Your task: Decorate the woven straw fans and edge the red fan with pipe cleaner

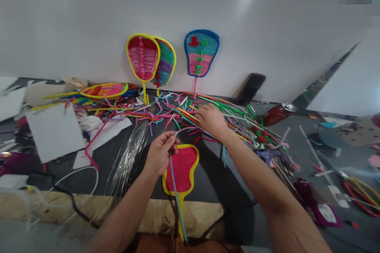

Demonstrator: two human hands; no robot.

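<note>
My left hand (162,152) is closed in a pinch on a light blue pipe cleaner (175,184), which hangs down toward my lap; a lilac end curves from the fingertips to the right. Just below that hand lies a fan-shaped craft piece (182,168) with a red face, yellow edging and a yellow handle. My right hand (212,118) reaches into a heap of coloured pipe cleaners (184,114). Its fingers are curled down among the yellow and orange ones, and what they grip is hidden.
Finished fans (143,59) and a blue-edged one (202,53) lean on the white board. A phone (251,89), drink can (279,114), scissors (360,195) and purple glue gun (320,205) are on the right. Clear strands (133,154), white card (55,132) and cables lie left.
</note>
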